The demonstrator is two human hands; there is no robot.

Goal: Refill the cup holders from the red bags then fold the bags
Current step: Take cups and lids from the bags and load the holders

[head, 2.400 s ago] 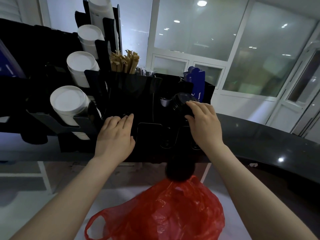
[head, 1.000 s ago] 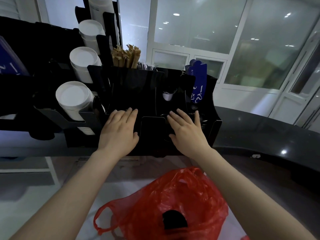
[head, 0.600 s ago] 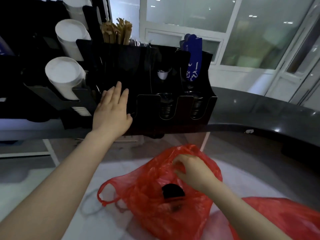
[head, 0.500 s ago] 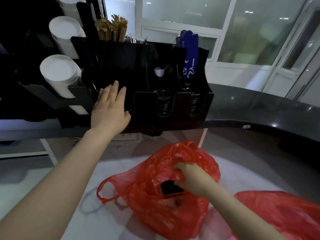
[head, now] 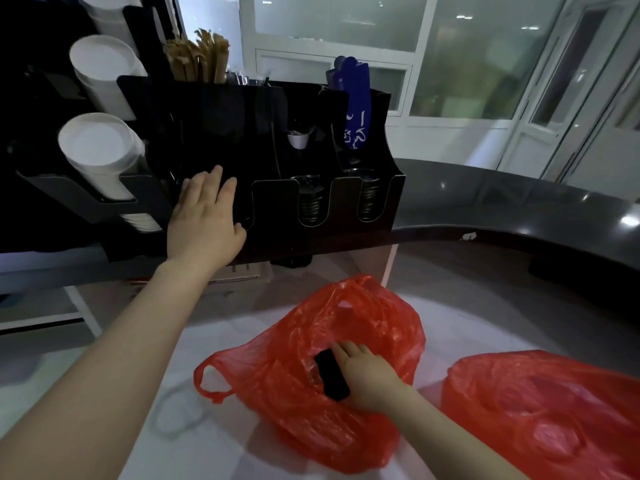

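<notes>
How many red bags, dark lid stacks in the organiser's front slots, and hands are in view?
Red bags: 2
Lid stacks in front slots: 2
Hands, left hand and right hand gripping a black object: 2
Total: 6

R hand (head: 367,379): 2.4 s ago up at the black holder (head: 277,140), on a dark stack by its right slots; 1 s ago flat on the holder front beside the L hand; 0.6 s ago down at the mouth of the red bag (head: 311,420). Now inside the bag, fingers round the black stack (head: 332,375). That stack lay face-up as a round disc before, now tipped on edge. Bag mouth pulled wider. View has dropped and swung right: second red bag (head: 540,417) has come in at lower right.
</notes>
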